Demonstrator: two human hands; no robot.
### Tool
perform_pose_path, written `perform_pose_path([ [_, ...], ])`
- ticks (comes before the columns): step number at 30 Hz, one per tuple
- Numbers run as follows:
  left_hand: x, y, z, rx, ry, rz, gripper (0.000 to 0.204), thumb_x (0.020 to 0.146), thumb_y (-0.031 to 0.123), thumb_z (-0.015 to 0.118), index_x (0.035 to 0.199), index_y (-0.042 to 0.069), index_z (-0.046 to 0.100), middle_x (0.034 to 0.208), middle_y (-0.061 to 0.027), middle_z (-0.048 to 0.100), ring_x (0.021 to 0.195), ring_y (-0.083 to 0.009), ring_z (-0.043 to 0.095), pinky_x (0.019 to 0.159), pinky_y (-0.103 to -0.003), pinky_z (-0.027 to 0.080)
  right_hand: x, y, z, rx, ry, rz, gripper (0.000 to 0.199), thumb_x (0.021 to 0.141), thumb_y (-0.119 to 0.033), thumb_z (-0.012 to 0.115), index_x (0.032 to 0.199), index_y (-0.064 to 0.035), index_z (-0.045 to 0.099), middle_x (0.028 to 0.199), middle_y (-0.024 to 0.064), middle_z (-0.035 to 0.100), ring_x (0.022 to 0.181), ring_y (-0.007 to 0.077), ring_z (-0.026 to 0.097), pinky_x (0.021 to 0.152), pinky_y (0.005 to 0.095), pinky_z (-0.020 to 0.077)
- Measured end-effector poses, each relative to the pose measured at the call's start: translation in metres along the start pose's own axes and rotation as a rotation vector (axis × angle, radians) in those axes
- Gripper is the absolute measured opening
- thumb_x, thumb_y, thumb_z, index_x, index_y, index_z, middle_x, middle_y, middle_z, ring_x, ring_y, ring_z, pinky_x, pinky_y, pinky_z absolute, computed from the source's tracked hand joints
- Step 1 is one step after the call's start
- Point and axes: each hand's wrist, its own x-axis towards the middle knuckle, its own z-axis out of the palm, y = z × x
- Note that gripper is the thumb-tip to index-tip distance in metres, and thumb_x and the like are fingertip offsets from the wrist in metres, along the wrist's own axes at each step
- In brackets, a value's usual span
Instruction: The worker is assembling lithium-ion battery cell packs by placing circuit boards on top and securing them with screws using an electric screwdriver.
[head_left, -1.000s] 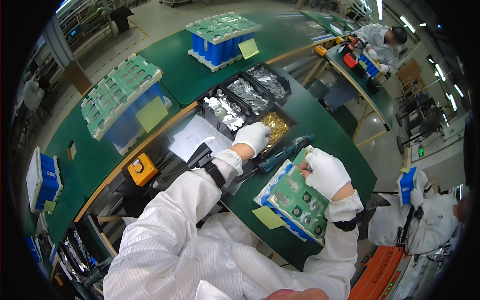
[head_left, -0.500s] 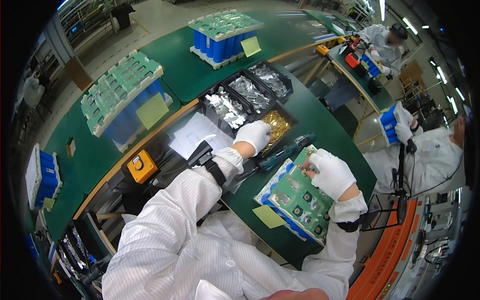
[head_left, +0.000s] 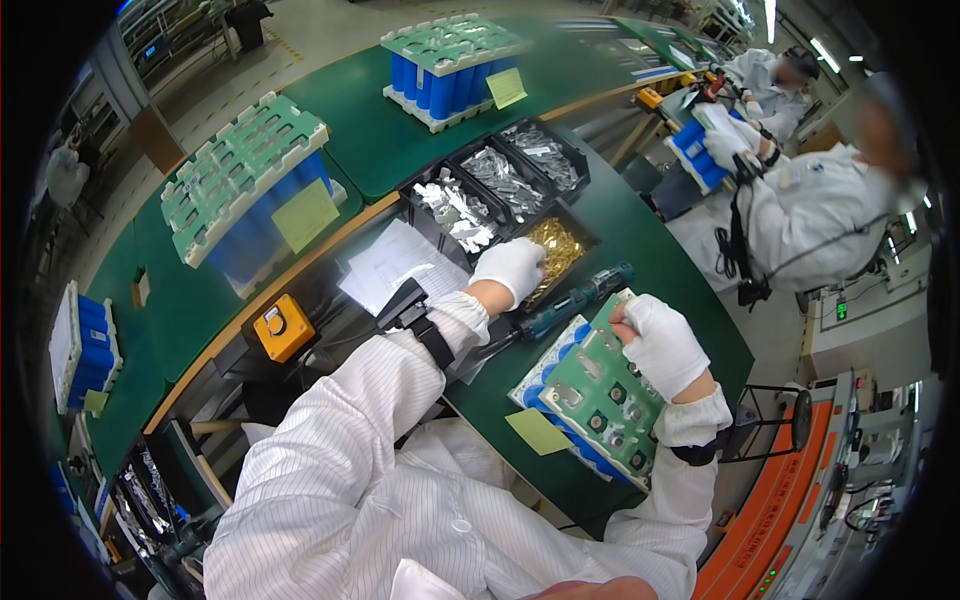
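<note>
My left hand (head_left: 509,271), in a white glove with bare fingertips, reaches to the near side of a black bin of small brass-coloured screws (head_left: 556,248). Its fingers are bent together, and their tips are partly hidden at the bin. My right hand (head_left: 664,347), gloved likewise, is over the far right part of a battery pack's green top plate (head_left: 585,372). Thumb and fingers are pinched together there; whatever is between them is too small to make out. Blue cells sit under the plate, which has slots and round holes. A yellow-green note (head_left: 537,431) sticks to the pack's near left side.
A cordless screwdriver (head_left: 560,308) lies between the bin and the pack. Black bins of silver metal strips (head_left: 455,212) stand farther back. Papers (head_left: 405,268) and an orange button box (head_left: 283,328) are at left. Other packs (head_left: 245,180) stand behind. A co-worker (head_left: 810,215) handles a blue pack at right.
My right fingers have curled in, and the brass-coloured bits seen at their tips no longer show. My left hand has barely moved. The co-worker at right has shifted away and leftward with the blue pack.
</note>
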Motion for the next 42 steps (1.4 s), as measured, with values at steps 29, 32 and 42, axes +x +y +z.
perform_pose_path([
  [29, -0.025, 0.029, -0.02, -0.877, 0.033, -0.041, 0.008, 0.086, 0.009, 0.066, 0.09, 0.003, 0.065, 0.079, 0.0005, 0.063, 0.072, -0.0058, 0.055, 0.065, -0.023, 0.046, 0.01, -0.006, 0.008, -0.313, 0.165, -0.02, 0.017, 0.081, -0.024, 0.07, 0.079, -0.0073, 0.066, 0.075, 0.0093, 0.064, 0.066, 0.0301, 0.063, 0.058, 0.039, 0.0492],
  [32, -0.055, 0.058, -0.047, -1.1, -0.185, -0.02, 0.007, 0.088, 0.009, 0.066, 0.092, 0.004, 0.065, 0.074, 0.0043, 0.058, 0.063, -0.0032, 0.048, 0.056, -0.02, 0.041, 0.008, -0.012, 0.009, -0.008, 0.297, -0.13, 0.013, 0.074, -0.011, 0.076, 0.083, -0.0065, 0.067, 0.077, 0.0093, 0.065, 0.065, 0.0277, 0.063, 0.057, 0.036, 0.0489],
  [42, -0.087, 0.073, -0.061, -1.348, -0.393, -0.153, 0.016, 0.09, 0.018, 0.067, 0.1, 0.005, 0.065, 0.074, 0.0036, 0.059, 0.058, -0.0029, 0.048, 0.052, -0.019, 0.039, 0.008, -0.024, 0.007, 0.172, 0.247, -0.234, 0.021, 0.068, 0.0, 0.078, 0.085, -0.0055, 0.068, 0.075, 0.0082, 0.065, 0.064, 0.0246, 0.063, 0.058, 0.033, 0.0488],
])
